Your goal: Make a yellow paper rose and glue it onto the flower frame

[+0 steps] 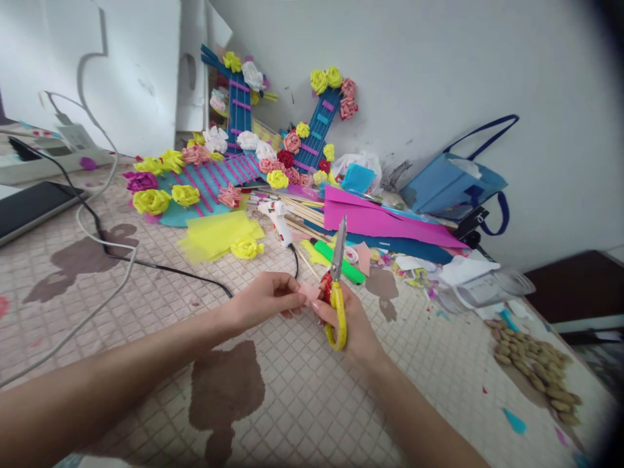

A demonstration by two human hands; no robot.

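Between my two hands, over the middle of the table, is a small pale pink paper piece (pixel 309 292). My left hand (pixel 273 296) pinches its left side with thumb and fingertips. The thumb of my right hand (pixel 353 322) presses on its right side. That same hand also holds scissors (pixel 337 286) with yellow and red handles, the blades pointing up and away from me. Just beyond my hands lie a white glue gun (pixel 277 221) and a bright green marker-like tube (pixel 351 272). A yellow paper flower (pixel 247 248) rests on yellow sheets (pixel 217 234) farther left.
Blue paper decorations (pixel 209 182) with paper flowers stand against the wall. Magenta paper (pixel 385 221) and wooden sticks (pixel 305 214) lie at the back. A blue bag (pixel 439 185), a clear plastic cup (pixel 472 292) and peanuts (pixel 531 364) are at right. Cables (pixel 166 266) cross the left side.
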